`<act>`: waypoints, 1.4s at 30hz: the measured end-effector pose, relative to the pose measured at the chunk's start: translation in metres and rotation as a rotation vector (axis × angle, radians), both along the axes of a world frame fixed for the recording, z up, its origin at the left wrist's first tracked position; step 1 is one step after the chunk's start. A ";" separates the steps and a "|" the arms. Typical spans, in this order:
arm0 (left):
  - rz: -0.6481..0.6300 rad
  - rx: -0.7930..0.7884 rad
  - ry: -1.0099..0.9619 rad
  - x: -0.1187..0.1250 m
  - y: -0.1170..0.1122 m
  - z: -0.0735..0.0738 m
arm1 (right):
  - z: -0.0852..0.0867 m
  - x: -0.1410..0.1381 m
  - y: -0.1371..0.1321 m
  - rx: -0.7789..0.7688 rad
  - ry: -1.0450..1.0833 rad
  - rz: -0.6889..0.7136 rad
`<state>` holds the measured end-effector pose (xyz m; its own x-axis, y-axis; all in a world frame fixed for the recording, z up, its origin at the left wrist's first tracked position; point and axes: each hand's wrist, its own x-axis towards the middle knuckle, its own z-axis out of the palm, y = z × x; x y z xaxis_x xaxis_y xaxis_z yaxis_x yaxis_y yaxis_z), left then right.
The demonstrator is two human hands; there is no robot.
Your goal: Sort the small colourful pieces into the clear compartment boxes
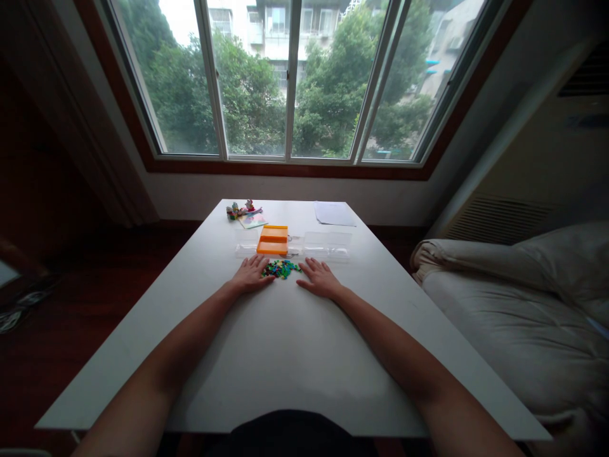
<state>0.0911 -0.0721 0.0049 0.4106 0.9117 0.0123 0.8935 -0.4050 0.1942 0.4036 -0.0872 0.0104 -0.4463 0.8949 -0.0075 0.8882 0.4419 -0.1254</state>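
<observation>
A small pile of tiny coloured pieces (282, 269), mostly green with some blue and yellow, lies on the white table (290, 355). My left hand (250, 274) rests flat at the pile's left side, its fingers spread and its thumb close to the pieces. On the opposite side my right hand (319, 277) also lies flat with fingers apart, fingertips near the pile's edge. Neither hand holds anything. Just beyond the pile stands an open orange case (273, 240) with two halves. What exactly the pieces are is too small to tell.
Clear plastic boxes (328, 246) stand right of the orange case, another clear box (245, 242) left of it. Small colourful figures (242, 209) and a printed card (253, 219) lie at the far left, white paper sheets (333, 213) at the far right. A sofa (514, 317) flanks the table's right side.
</observation>
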 end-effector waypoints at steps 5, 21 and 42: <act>0.003 0.012 -0.006 -0.001 0.000 0.000 | -0.001 0.000 0.000 0.000 -0.003 0.005; 0.145 0.431 -0.326 -0.010 0.021 -0.002 | -0.010 0.040 0.045 0.541 0.302 -0.441; 0.378 0.379 -0.228 0.006 0.067 -0.004 | -0.015 0.033 0.082 0.342 0.174 -0.457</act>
<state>0.0973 -0.0050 0.0008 0.0060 0.9091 0.4166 0.9421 -0.1449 0.3025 0.4369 -0.0053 -0.0048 0.0159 0.9351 0.3541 0.9771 0.0605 -0.2038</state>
